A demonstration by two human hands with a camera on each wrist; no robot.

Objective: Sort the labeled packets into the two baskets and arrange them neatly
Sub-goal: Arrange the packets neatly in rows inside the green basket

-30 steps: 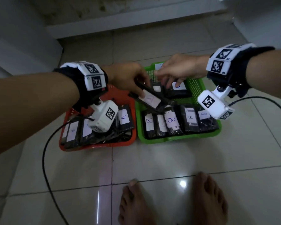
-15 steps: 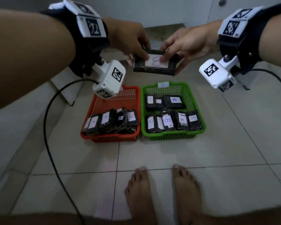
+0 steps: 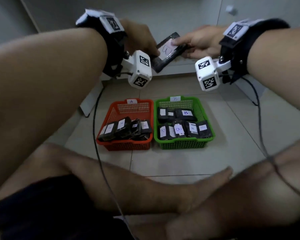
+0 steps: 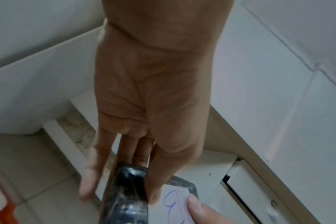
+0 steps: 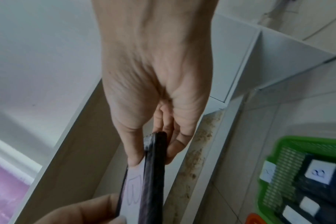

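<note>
Both hands hold one black packet with a white label marked B, raised above and beyond the baskets. My left hand pinches its left end between thumb and fingers. My right hand pinches its right end, thumb on the label. On the floor below, the orange basket tagged A holds several black packets in a front row. Beside it on the right, the green basket tagged B holds several packets in two rows; its corner shows in the right wrist view.
White cabinet fronts and a low step stand just behind the baskets. Two black cables run across the tiled floor beside the baskets. My bare legs and a foot fill the foreground in front of the baskets.
The packet rose out of the green basket and came up between both hands. It now tilts, left end lower. My view pulled back and my legs came into the foreground.
</note>
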